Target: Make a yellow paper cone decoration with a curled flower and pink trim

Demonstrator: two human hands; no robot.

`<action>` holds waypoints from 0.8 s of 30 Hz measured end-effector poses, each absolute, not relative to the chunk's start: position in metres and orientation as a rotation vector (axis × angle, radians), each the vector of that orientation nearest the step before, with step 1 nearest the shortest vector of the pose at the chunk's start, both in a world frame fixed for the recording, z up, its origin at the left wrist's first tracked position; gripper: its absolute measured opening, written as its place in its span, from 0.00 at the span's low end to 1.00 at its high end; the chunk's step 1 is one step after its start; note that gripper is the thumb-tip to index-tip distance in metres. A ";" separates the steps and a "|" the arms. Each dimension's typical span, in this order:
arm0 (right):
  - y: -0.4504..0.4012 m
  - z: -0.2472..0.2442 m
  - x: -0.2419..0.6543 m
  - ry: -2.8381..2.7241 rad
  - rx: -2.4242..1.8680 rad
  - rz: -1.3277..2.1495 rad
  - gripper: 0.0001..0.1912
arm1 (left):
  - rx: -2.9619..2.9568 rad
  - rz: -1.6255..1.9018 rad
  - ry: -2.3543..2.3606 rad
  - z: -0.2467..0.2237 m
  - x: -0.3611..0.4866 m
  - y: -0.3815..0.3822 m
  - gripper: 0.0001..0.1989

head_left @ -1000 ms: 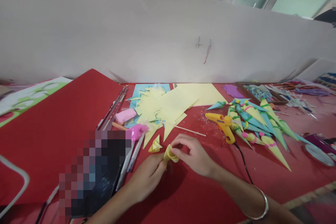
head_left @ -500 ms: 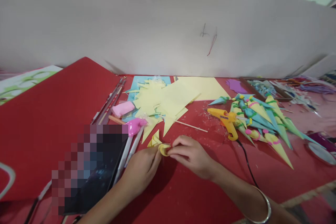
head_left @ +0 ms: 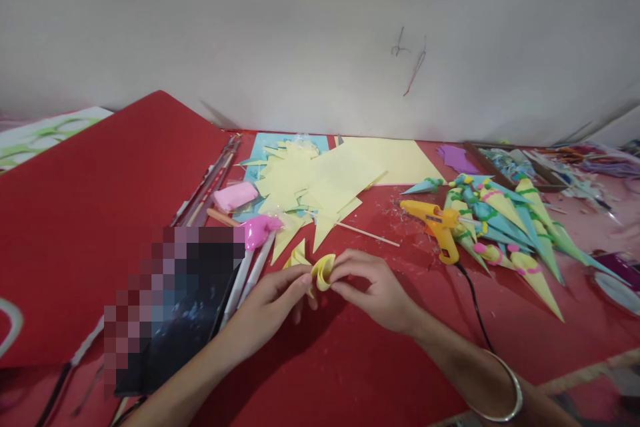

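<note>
- The left hand (head_left: pixel 274 299) and right hand (head_left: pixel 379 290) pinch a curled yellow paper (head_left: pixel 323 275) between them, above a red tabletop (head_left: pixel 360 367).
- A folded yellow piece (head_left: pixel 298 252) lies just beyond the left fingers.
- Farther back, pale yellow sheets (head_left: pixel 340 177) overlap, a thin stick (head_left: pixel 375 236) beside them.
- A yellow glue gun (head_left: pixel 443 227) rests right of the hands, next to piled yellow and blue cones (head_left: pixel 537 277).
- Pink packets (head_left: pixel 235 197) lie left of the sheets.
- A silver bangle (head_left: pixel 515 401) circles the right wrist.
</note>
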State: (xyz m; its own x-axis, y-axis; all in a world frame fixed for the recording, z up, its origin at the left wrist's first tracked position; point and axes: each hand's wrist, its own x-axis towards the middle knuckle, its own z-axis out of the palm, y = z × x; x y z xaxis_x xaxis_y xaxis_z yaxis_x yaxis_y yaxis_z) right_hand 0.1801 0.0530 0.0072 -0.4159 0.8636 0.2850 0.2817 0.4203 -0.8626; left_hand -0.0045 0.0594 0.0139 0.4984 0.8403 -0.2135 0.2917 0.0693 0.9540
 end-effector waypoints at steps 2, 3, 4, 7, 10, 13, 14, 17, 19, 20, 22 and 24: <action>0.053 0.008 0.180 -1.902 -0.974 0.980 0.06 | 1.497 0.522 1.029 0.015 -0.005 0.060 0.16; 0.053 0.008 0.180 -1.898 -0.982 0.978 0.06 | 1.504 0.510 1.032 0.015 -0.005 0.060 0.16; 0.053 0.009 0.180 -1.894 -0.991 0.970 0.06 | 1.511 0.499 1.037 0.016 -0.005 0.061 0.17; 0.052 0.010 0.179 -1.890 -1.020 0.943 0.06 | 1.522 0.508 1.053 0.017 -0.004 0.060 0.20; 0.053 0.009 0.179 -1.886 -1.022 0.958 0.06 | 1.530 0.532 1.052 0.017 -0.005 0.060 0.21; 0.053 0.007 0.179 -1.857 -1.009 0.994 0.06 | 1.528 0.540 1.046 0.017 -0.005 0.060 0.20; 0.054 0.007 0.179 -1.851 -1.003 1.002 0.06 | 1.529 0.538 1.041 0.017 -0.006 0.060 0.20; 0.053 0.006 0.180 -1.857 -1.002 1.004 0.05 | 1.563 0.519 1.057 0.018 -0.006 0.061 0.20; 0.053 0.006 0.179 -1.874 -1.011 0.988 0.06 | 1.623 0.523 1.082 0.017 -0.006 0.060 0.21; 0.053 0.006 0.179 -1.889 -1.012 0.975 0.06 | 1.671 0.530 1.097 0.017 -0.006 0.060 0.20; 0.053 0.006 0.179 -1.930 -1.010 0.939 0.06 | 1.801 0.537 1.126 0.015 -0.006 0.061 0.18; 0.052 0.006 0.179 -1.979 -0.999 0.905 0.06 | 1.957 0.527 1.157 0.013 -0.007 0.061 0.15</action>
State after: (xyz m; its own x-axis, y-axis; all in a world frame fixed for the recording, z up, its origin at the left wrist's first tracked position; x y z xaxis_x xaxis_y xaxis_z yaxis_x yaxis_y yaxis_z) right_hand 0.1786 0.0522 0.0059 -0.4323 0.8544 0.2882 0.3409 0.4507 -0.8250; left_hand -0.0069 0.0609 0.0126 0.4981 0.8663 -0.0384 0.5398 -0.2751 0.7956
